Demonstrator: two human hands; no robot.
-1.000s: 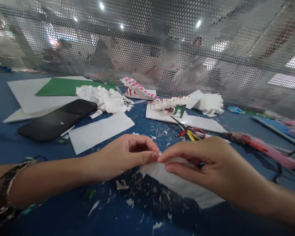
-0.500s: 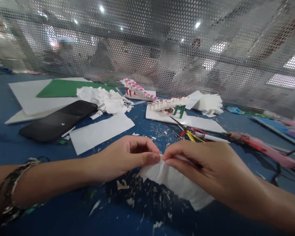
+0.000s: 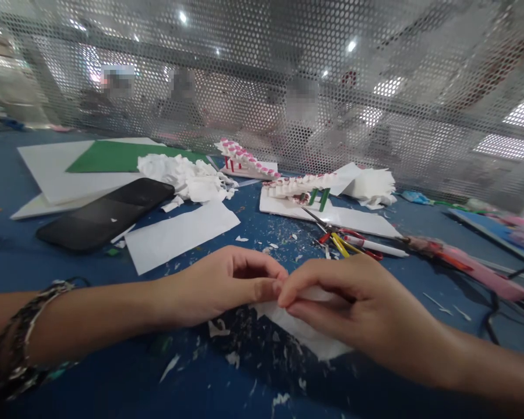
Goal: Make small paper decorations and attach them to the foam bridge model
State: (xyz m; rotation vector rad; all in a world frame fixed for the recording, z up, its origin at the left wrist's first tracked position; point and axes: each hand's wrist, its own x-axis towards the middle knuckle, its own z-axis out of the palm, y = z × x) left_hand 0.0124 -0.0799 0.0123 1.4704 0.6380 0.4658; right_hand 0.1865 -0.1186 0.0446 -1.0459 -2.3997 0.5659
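Between my two hands hangs a thin white sheet of paper [image 3: 308,331], partly hidden behind the fingers. My left hand [image 3: 233,285] pinches its upper edge between thumb and fingertips. Touching those fingertips, my right hand [image 3: 358,308] pinches the same edge from the other side. Past the hands lie scissors [image 3: 343,244] with yellow and red handles and a white pen-like stick [image 3: 375,244]. A pink glue gun [image 3: 471,267] rests to the right of them.
Two small white models, one with pink tops [image 3: 244,157] and one on green posts [image 3: 299,185], stand at the back. Crumpled white paper pieces [image 3: 187,177], a black phone-like slab [image 3: 107,215] and a green sheet [image 3: 113,157] lie left. A perforated metal screen [image 3: 253,58] rises behind.
My right hand has shifted slightly left and down, its fingertips now against the left hand's. Less of the white sheet shows below the hands. The left hand has barely moved.
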